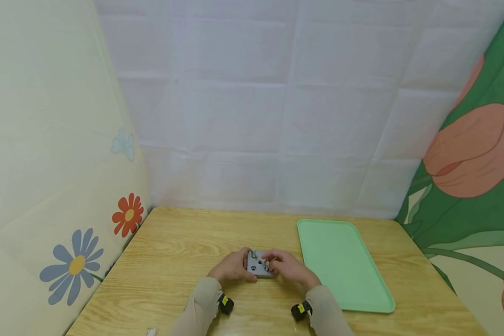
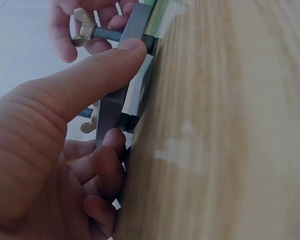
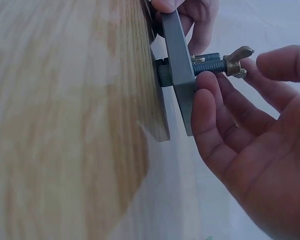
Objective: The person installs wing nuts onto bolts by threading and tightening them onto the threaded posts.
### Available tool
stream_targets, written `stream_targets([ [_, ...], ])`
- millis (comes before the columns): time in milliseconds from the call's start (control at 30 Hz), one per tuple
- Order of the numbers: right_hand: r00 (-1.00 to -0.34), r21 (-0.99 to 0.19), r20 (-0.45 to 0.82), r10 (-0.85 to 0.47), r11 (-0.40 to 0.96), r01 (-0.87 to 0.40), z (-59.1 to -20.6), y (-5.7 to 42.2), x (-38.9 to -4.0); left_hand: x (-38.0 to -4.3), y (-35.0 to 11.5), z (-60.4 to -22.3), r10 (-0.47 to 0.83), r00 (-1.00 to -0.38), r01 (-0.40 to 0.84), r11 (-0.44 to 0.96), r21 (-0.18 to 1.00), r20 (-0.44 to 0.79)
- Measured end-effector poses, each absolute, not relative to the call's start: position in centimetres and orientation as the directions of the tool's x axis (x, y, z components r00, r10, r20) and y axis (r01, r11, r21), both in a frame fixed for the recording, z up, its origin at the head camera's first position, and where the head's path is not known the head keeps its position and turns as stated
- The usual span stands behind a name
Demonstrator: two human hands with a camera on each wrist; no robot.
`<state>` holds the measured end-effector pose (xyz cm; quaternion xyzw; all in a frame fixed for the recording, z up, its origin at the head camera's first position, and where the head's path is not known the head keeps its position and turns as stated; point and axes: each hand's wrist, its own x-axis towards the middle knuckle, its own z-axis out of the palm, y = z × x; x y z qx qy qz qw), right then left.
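Note:
A grey metal plate with round holes carries two threaded bolts, each with a brass-coloured wing nut. My left hand grips the plate's left side, its thumb along the near edge and its fingers curled at the far side. My right hand curls its fingers round the right-hand wing nut. In the right wrist view the thumb stands slightly off this nut, while two fingertips touch the plate's edge. The other wing nut sits at the plate's far left corner. Dark bolt heads stick out underneath, close above the tabletop.
A light green tray lies to the right of my hands on the wooden table. A small pale object shows at the front edge of the view. White cloth hangs behind, with flower-patterned cloths on both sides.

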<state>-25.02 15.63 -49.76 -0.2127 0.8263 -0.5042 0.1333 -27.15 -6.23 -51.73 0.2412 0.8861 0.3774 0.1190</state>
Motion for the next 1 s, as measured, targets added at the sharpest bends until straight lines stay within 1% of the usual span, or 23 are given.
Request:
stream_targets([
  [100,-0.871,-0.878,0.024,-0.491,0.406,-0.253,-49.8,15.63,-25.03,-27.17,-6.25,-51.81,0.517,-0.855,0.338,0.597,0.728,-0.027],
  [233,-0.877,-0.825,0.062,-0.477,0.47,-0.314,-49.92,15.58,-25.08,-27.1,-6.22,-51.82,0.52,-0.854,0.355,0.597,0.719,-0.01],
  [333,-0.89,-0.798,0.06,-0.452,0.514,-0.314,-50.02,15.53,-25.1,-27.02,-6.21,-51.83,0.524,-0.852,0.364,0.599,0.713,-0.005],
  [433,-0.903,-0.796,0.041,-0.428,0.532,-0.288,-49.94,15.44,-25.06,-27.05,-6.22,-51.86,0.525,-0.851,0.364,0.599,0.714,-0.007],
  [700,-0.908,-0.811,0.032,-0.419,0.52,-0.268,-49.77,15.41,-25.02,-27.24,-6.16,-51.87,0.522,-0.853,0.375,0.596,0.71,0.013],
  [867,-0.901,-0.83,0.019,-0.434,0.496,-0.256,-50.0,15.79,-25.18,-27.31,-6.2,-51.98,0.523,-0.852,0.365,0.588,0.722,0.004],
  [1000,-0.899,-0.855,0.012,-0.438,0.462,-0.236,-49.03,15.65,-24.44,-27.23,-6.14,-51.91,0.515,-0.857,0.35,0.598,0.721,-0.011],
])
